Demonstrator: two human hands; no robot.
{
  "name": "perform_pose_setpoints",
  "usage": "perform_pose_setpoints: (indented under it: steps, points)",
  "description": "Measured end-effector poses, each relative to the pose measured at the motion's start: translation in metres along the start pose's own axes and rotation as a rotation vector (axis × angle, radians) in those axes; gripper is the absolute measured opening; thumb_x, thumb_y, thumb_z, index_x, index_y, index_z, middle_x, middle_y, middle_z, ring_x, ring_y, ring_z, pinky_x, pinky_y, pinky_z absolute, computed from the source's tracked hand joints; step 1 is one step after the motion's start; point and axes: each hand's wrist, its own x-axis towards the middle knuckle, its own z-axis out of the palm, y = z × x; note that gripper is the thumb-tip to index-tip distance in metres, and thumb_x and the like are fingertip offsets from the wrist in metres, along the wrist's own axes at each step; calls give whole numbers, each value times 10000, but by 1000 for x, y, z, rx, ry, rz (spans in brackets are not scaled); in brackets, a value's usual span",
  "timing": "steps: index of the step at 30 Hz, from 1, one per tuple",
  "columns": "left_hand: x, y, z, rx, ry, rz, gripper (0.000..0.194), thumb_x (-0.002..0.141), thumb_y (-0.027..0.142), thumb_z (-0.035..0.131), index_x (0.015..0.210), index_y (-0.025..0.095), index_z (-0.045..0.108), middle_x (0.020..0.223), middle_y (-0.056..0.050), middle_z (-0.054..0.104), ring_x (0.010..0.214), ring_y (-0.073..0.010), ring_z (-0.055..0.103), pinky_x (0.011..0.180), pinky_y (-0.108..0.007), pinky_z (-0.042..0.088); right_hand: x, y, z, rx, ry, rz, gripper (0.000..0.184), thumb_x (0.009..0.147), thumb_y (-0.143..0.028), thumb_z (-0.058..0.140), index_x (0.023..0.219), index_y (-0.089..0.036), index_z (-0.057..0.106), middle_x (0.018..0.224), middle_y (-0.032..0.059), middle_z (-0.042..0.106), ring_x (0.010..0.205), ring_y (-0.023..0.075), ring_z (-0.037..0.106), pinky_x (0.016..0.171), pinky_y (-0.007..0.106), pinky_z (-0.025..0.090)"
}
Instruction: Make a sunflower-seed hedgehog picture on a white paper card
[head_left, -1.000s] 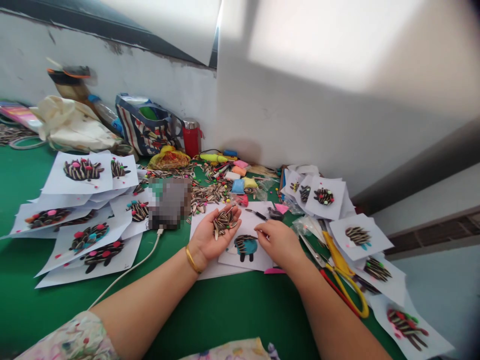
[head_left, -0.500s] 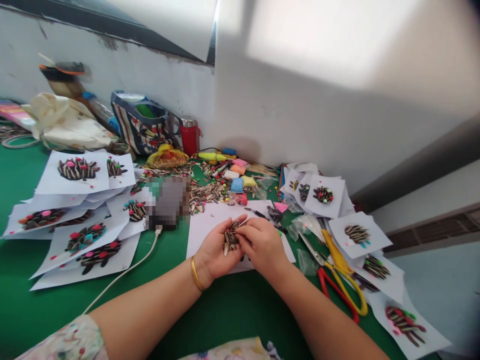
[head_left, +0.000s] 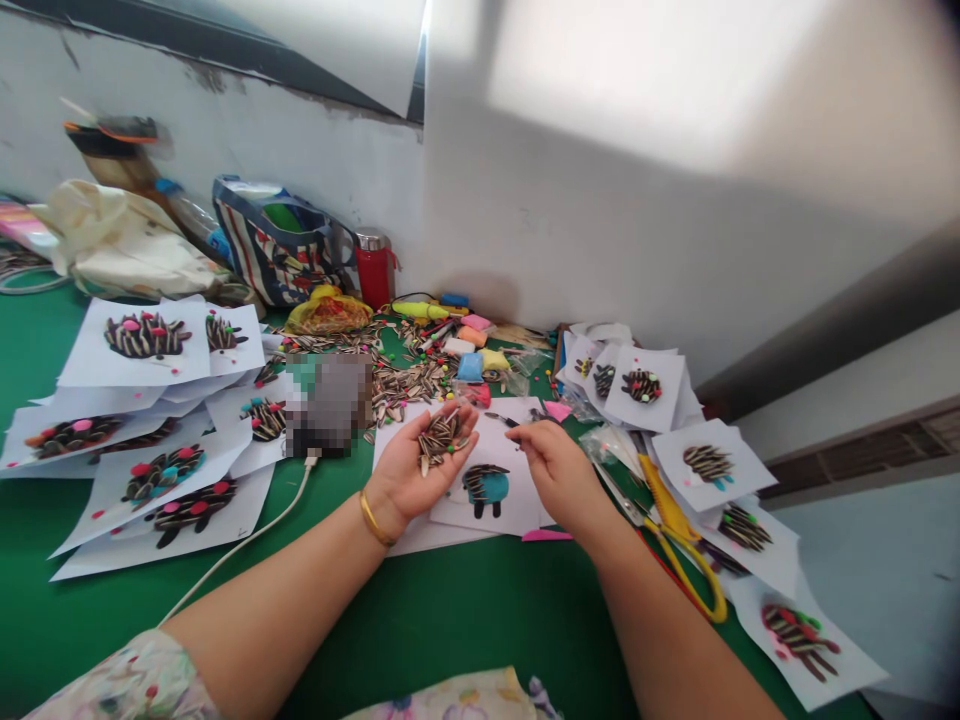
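Observation:
My left hand [head_left: 409, 480] lies palm up, cupping a small heap of striped sunflower seeds [head_left: 441, 440]. My right hand [head_left: 562, 478] is apart from it on the right, thumb and forefinger pinched on what looks like a single sunflower seed [head_left: 513, 435], mostly covered by the fingertips. Between and below the hands a white sheet [head_left: 521, 508] carries a hedgehog-like animal figure [head_left: 487, 488] with a blue body, dark feet and a row of seeds along its top and left. Its right part of the body is bare blue.
Finished seed pictures lie in piles at left [head_left: 150, 400] and right [head_left: 712, 465]. Loose seeds [head_left: 412, 385] and coloured clay packs [head_left: 471, 368] are spread behind. Scissors [head_left: 686, 560] lie beside my right forearm. A cable [head_left: 247, 545] runs from a blurred device [head_left: 330, 405].
My right hand has left the seeds in my left palm and moved right, fingers still pinched. My left hand has shifted slightly left, bringing the blue figure into view.

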Motion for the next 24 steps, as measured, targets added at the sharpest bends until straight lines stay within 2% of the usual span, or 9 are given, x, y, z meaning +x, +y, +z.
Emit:
perform_pose_setpoints:
  steps: [3, 5, 8, 13, 16, 18, 22, 24]
  points:
    - [5, 7, -1, -1, 37, 55, 294, 962, 232, 408, 1075, 110, 649, 1132, -160, 692, 1091, -253, 657, 920, -436, 541, -1, 4, 1, -8, -136, 92, 179, 922, -175, 451, 986, -212, 614, 932, 38, 644, 861, 175, 594, 783, 302, 457]
    - [6, 8, -2, 4, 51, 65, 289, 960, 228, 411, 1062, 104, 651, 1098, -157, 703, 1070, -254, 666, 904, -434, 549, -2, 2, 2, -27, -194, 92, 132, 904, -179, 484, 946, -217, 603, 893, 22, 645, 825, 168, 586, 747, 284, 441]
    - [7, 9, -2, 11, 67, 77, 299, 963, 227, 398, 1048, 98, 654, 1056, -156, 712, 1046, -258, 676, 889, -439, 555, -3, -4, 1, -69, -203, 42, 106, 893, -198, 509, 895, -215, 614, 880, 24, 642, 820, 166, 577, 740, 273, 421]
    - [11, 11, -6, 8, 63, 81, 300, 964, 231, 395, 1037, 102, 656, 1097, -170, 697, 1059, -262, 670, 892, -445, 552, -5, -5, 0, 31, -284, 183, 139, 907, -275, 506, 951, -244, 634, 735, -27, 659, 647, 131, 567, 626, 235, 401]
    - [12, 12, -8, 10, 45, 80, 293, 961, 221, 398, 1034, 101, 655, 1109, -171, 693, 1065, -260, 667, 897, -445, 550, -5, -3, 4, 88, -346, 198, 102, 855, -282, 574, 906, -224, 641, 736, -28, 657, 615, 118, 546, 580, 218, 393]
    - [13, 12, -8, 9, 42, 79, 283, 957, 215, 405, 1029, 101, 654, 1108, -170, 694, 1071, -261, 664, 902, -447, 549, -5, -2, 7, 76, -352, 170, 89, 833, -235, 582, 899, -216, 638, 765, -25, 659, 626, 113, 543, 591, 213, 397]
    - [12, 11, -7, 7, 59, 82, 279, 954, 215, 409, 1035, 108, 653, 1103, -166, 695, 1076, -262, 662, 905, -454, 547, -6, -1, 10, -26, -294, 149, 237, 813, -138, 557, 1028, -222, 612, 807, -23, 672, 676, 120, 570, 650, 224, 407]
    - [12, 11, -7, 6, 62, 81, 274, 952, 213, 413, 1036, 110, 653, 1109, -168, 692, 1071, -259, 664, 905, -453, 547, -6, -1, 10, -108, -289, 127, 187, 814, -144, 574, 974, -219, 635, 805, -12, 676, 696, 131, 579, 657, 232, 404]
